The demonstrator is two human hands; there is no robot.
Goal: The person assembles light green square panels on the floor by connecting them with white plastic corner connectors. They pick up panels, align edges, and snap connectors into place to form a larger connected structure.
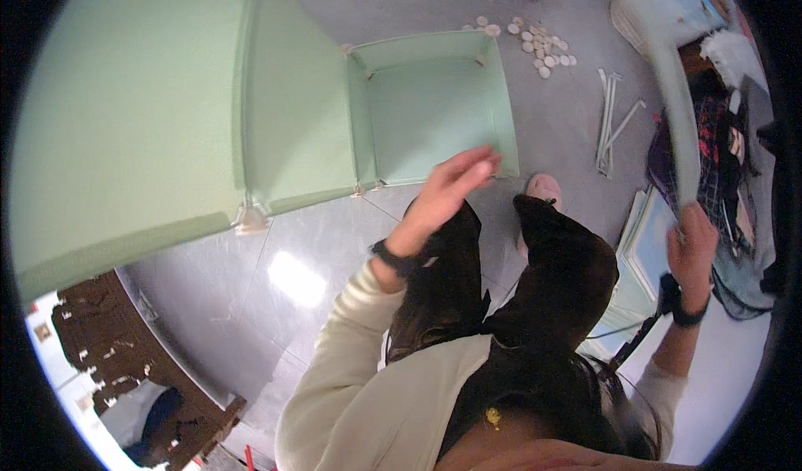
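My right hand is closed around the lower end of a pale green panel, seen nearly edge-on and blurred as it stands up at the right. My left hand is raised with fingers stretched out, just at the near right corner of a box-shaped green panel unit; nothing shows in it. This small cube joins a bigger stretch of green panels on the left. Pale corner connectors hold the panels at their edges. A black band circles each wrist.
Several round white connectors lie scattered beyond the cube, with thin white rods to their right. Stacked flat panels lean by my right arm. Bags and clothes crowd the right side. A brown, frayed mat lies at lower left.
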